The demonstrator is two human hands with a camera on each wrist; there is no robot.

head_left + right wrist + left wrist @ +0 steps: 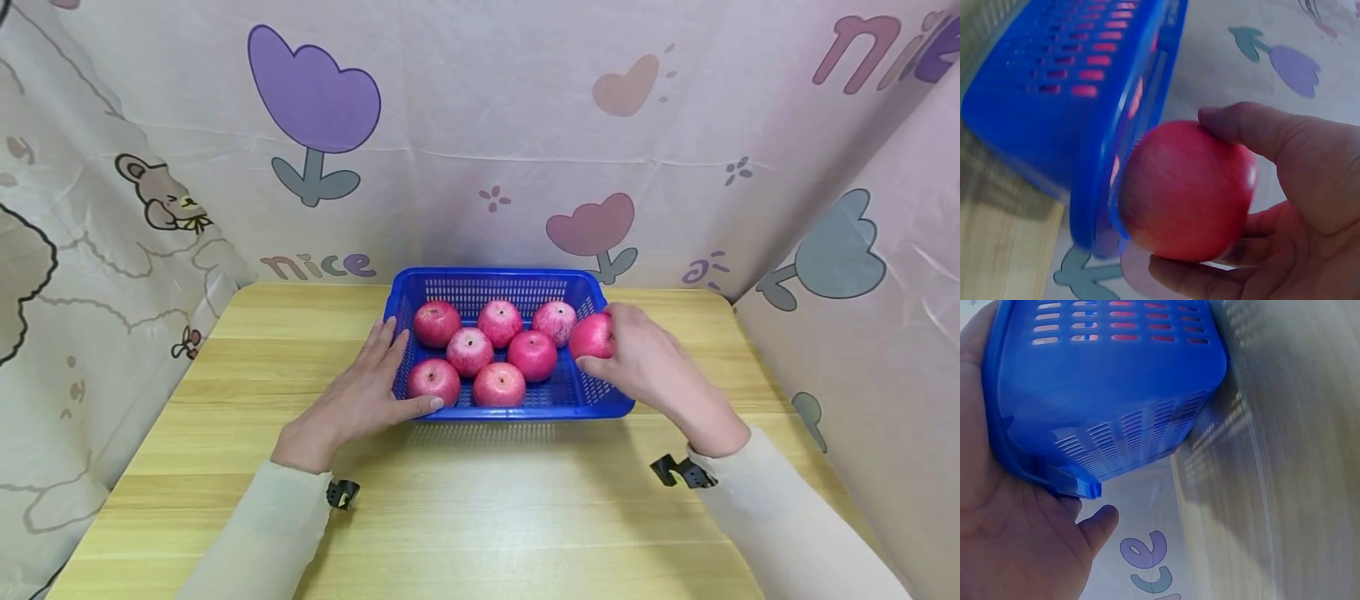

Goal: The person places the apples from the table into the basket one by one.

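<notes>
A blue plastic basket [540, 412] with slotted walls holds several red apples [532, 355]. My right hand [651, 357] grips another apple [592, 337] at the basket's right end. In the right wrist view, thumb and fingers curl round this apple [1188, 190] beside the basket's rim [1110, 125]. My left hand [358, 396] rests against the basket's left end with fingers spread and its thumb along the front rim. The left wrist view shows the palm [1016, 531] against the rim, outside the blue wall [1110, 381].
The basket stands toward the back of a light wooden table [480, 517]. Behind it hangs a printed cloth [465, 150], with more cloth at both sides. A small black device [684, 472] is worn at the right wrist, another [342, 494] at the left.
</notes>
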